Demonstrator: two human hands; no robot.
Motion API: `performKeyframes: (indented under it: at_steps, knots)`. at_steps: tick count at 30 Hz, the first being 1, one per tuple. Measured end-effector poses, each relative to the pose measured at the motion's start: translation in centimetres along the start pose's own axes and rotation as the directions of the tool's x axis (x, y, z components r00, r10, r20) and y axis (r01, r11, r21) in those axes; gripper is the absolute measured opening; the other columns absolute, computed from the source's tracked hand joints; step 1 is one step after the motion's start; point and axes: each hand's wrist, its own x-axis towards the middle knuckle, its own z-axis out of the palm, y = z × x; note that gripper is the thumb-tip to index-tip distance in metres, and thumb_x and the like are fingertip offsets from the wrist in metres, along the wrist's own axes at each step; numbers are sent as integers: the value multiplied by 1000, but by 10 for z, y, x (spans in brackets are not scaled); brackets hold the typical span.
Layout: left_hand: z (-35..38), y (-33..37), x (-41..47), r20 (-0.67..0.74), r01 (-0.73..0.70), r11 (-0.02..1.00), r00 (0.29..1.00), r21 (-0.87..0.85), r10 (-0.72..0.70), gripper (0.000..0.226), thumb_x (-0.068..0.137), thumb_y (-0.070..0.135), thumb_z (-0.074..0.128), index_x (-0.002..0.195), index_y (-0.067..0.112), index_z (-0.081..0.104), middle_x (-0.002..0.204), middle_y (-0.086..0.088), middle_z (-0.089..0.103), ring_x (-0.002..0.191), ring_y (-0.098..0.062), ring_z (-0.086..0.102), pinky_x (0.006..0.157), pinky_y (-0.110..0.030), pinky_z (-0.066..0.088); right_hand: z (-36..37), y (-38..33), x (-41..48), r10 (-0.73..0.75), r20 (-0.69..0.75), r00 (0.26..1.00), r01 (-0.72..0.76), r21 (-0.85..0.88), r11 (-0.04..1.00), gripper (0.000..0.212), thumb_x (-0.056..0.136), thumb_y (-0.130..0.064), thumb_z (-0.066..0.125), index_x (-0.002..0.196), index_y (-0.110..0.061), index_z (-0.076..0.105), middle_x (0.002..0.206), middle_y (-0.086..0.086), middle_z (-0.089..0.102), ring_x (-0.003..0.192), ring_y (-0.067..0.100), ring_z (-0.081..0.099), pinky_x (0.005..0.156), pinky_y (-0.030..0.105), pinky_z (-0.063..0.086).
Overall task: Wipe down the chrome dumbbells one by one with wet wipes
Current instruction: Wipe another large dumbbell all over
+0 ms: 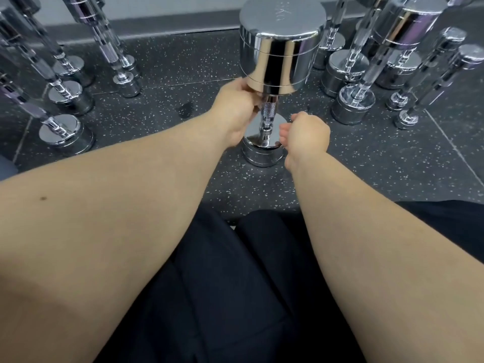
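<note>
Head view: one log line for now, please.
dumbbell: upright on floor | left hand: grips handle top | right hand: curled by lower head | wipe: unseen

One big chrome dumbbell (279, 56) is standing on end as the landmark. Left of it, five upright dumbbells (66, 132) are standing, three in a column and two farther back. Right of it, at least six crowded dumbbells (352, 104) are standing, overlapping so the count is staying unsure. That is making twelve or so in all. Two hands are showing at it: a left hand (235, 108) and a right hand (306, 134).
</note>
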Motion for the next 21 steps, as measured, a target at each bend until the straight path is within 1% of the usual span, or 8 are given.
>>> performKeyframes:
  at_steps: [3, 5, 8, 12, 14, 17, 19, 21]
  knots:
    - [-3, -21, -2, 18, 49, 970, 998, 238, -55, 38, 86, -16, 45, 94, 17, 62, 93, -8, 66, 82, -27, 61, 71, -40, 51, 2, 2, 2, -35, 46, 998, 38, -62, 997, 21, 94, -9, 45, 100, -7, 65, 77, 6, 59, 68, 19, 51, 59, 28, 42]
    - [-2, -25, -1, 4, 53, 966, 998, 251, -56, 31, 88, -13, 49, 92, 16, 62, 88, -8, 67, 71, -22, 62, 64, -36, 52, 2, 1, 0, -82, 111, 990, 93, -98, 991, 25, 93, -9, 47, 100, -20, 68, 81, 0, 66, 71, 16, 55, 65, 29, 47]
    - [-2, -19, -2, 11, 27, 976, 999, 214, -30, 29, 90, -10, 52, 88, 17, 60, 79, -1, 65, 64, -11, 60, 54, -20, 49, 0, -3, 0, -66, 263, 962, 103, -128, 986, 32, 98, -8, 43, 105, -26, 68, 84, -7, 67, 78, 13, 58, 60, 23, 45]
    - [-1, -9, 3, 5, -22, 990, 1000, 141, 22, 44, 82, -21, 36, 89, 16, 58, 90, -7, 66, 87, -20, 61, 81, -30, 55, -2, -15, 11, -64, 366, 929, 154, -224, 962, 37, 99, -10, 38, 91, -31, 66, 110, -4, 65, 84, 15, 60, 55, 21, 42]
    - [3, -4, 3, -7, -28, 995, 1000, 97, 29, 42, 82, -20, 35, 94, 14, 57, 98, -13, 65, 95, -26, 63, 94, -38, 54, 1, -21, 17, -70, 352, 933, 151, -208, 966, 28, 98, -15, 45, 82, -26, 65, 100, -3, 65, 84, 16, 58, 60, 26, 40]
    - [5, -3, 3, -2, -47, 990, 999, 130, 48, 42, 84, -19, 35, 101, 13, 56, 92, -3, 64, 86, -15, 61, 78, -27, 54, 5, -25, 21, -41, 381, 924, 109, -158, 981, 22, 93, -19, 57, 71, -21, 60, 86, -1, 63, 72, 14, 53, 63, 26, 38]
    - [5, -5, 7, -4, -37, 988, 999, 153, 38, 41, 83, -18, 37, 104, 11, 58, 87, 1, 65, 81, -11, 62, 68, -20, 50, 8, -25, 23, -46, 393, 918, 91, -95, 991, 26, 91, -11, 57, 66, -19, 59, 71, -2, 64, 56, 8, 51, 58, 23, 40]
    - [7, -8, 9, -29, -20, 991, 999, 131, 24, 35, 80, -13, 42, 99, 8, 62, 87, -5, 69, 88, -21, 68, 75, -29, 56, 8, -25, 25, -48, 385, 922, 46, 14, 999, 30, 91, 1, 54, 66, -14, 58, 54, -4, 60, 42, 4, 49, 51, 20, 43]
